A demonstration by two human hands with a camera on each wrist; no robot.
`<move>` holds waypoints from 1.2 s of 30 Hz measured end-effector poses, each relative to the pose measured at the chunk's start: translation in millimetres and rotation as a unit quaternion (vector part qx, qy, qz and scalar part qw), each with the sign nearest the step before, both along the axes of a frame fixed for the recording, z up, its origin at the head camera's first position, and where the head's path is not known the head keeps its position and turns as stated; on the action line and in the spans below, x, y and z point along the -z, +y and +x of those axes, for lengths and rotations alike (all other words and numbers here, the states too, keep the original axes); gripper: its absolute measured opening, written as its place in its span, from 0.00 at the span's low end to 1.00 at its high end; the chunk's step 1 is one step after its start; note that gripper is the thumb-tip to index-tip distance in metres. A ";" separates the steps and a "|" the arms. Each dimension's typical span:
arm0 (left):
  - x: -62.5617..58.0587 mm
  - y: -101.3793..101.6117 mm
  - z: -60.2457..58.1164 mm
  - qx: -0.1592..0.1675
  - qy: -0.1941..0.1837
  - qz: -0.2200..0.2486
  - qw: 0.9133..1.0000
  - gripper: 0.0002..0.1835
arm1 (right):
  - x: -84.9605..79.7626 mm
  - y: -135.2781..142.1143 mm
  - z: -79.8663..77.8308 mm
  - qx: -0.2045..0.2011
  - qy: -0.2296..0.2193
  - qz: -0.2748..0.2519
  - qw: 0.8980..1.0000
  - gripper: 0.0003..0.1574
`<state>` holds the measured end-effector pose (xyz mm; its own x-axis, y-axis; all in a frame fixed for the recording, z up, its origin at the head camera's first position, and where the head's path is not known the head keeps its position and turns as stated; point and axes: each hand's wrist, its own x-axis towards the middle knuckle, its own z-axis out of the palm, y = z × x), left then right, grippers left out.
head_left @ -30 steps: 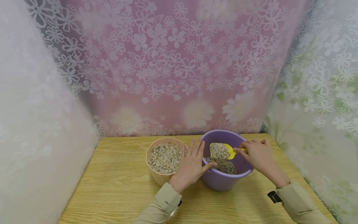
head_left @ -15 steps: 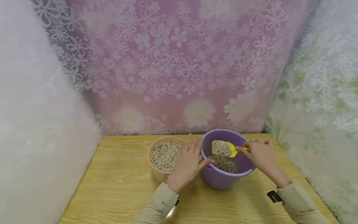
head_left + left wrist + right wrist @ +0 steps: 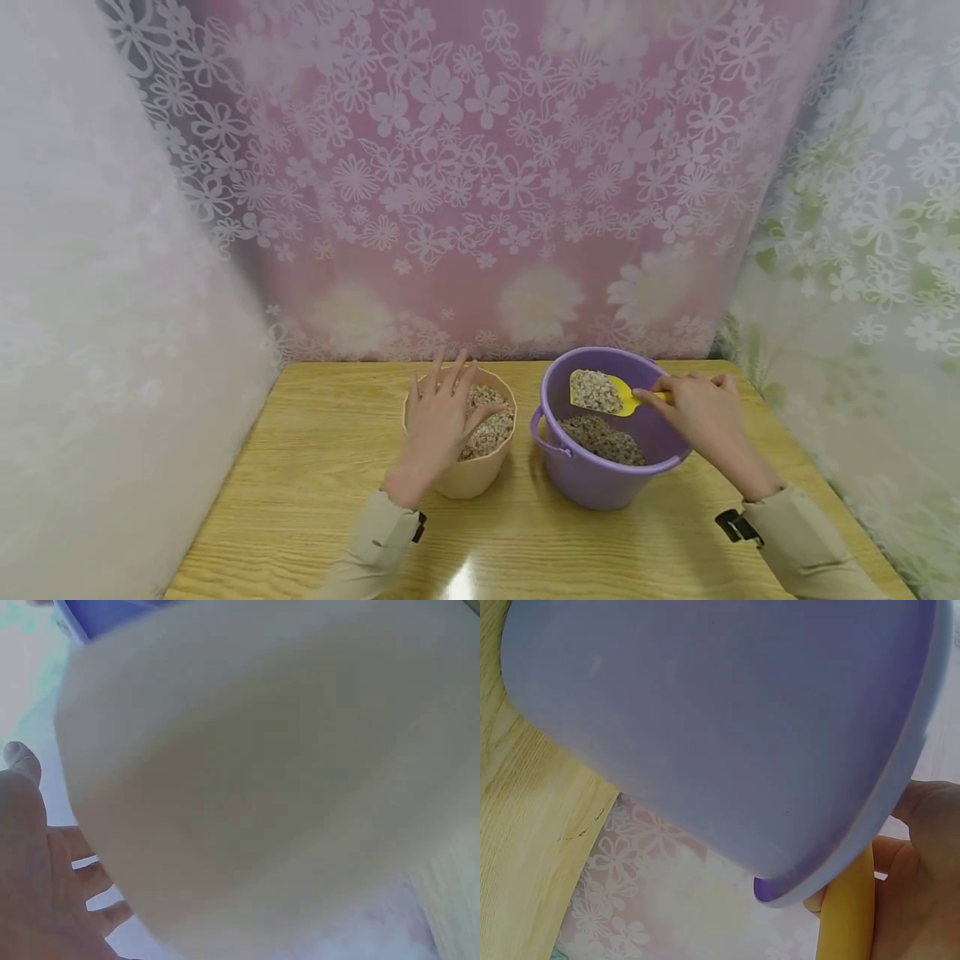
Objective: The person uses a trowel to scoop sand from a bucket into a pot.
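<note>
My right hand [image 3: 701,417] grips the handle of a small yellow shovel [image 3: 628,395], its blade heaped with pale gravel [image 3: 596,390]. The loaded blade is over the inside of a purple bucket [image 3: 592,483], where darker-looking gravel [image 3: 603,439] lies at the bottom. In the right wrist view the yellow handle [image 3: 846,907] runs between the fingers and the bucket's rim. My left hand [image 3: 437,421] is spread over a peach pot [image 3: 472,479] filled with gravel [image 3: 491,425], covering its left part. In the left wrist view the pot's wall [image 3: 262,780] fills most of the picture, with straight fingers beside it.
Both containers stand side by side on a wooden table [image 3: 322,467], a narrow gap between them. The bucket's purple handle [image 3: 551,437] hangs on its left side. A pink floral curtain [image 3: 487,208] closes off the back, and pale sheets hang left and right.
My left hand has moved left, from between the bucket and the pot to over the pot, uncovering the bucket's handle. The right hand keeps the loaded shovel over the bucket, nearly still.
</note>
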<state>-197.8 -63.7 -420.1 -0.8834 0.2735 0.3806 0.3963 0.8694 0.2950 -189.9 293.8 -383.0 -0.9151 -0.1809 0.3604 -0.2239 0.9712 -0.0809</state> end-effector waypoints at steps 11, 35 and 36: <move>18.4 -55.6 8.2 -0.024 -0.009 0.030 0.999 0.37 | -7.9 1.5 1.0 0.024 -0.043 0.002 0.999 0.22; 37.6 -69.2 17.1 -0.035 -0.035 0.031 0.998 0.43 | -41.3 -33.4 -5.0 -0.017 -0.050 0.007 0.999 0.26; 37.5 -69.1 17.1 -0.035 -0.035 0.029 0.998 0.43 | -44.2 -38.4 -6.1 -0.019 -0.054 0.005 0.998 0.26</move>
<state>-180.7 -132.8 -457.6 -0.9245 0.1893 0.3309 0.3118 0.8749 0.3706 -196.0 255.5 -338.8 -0.9413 -0.2187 0.2572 -0.2503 0.9633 -0.0971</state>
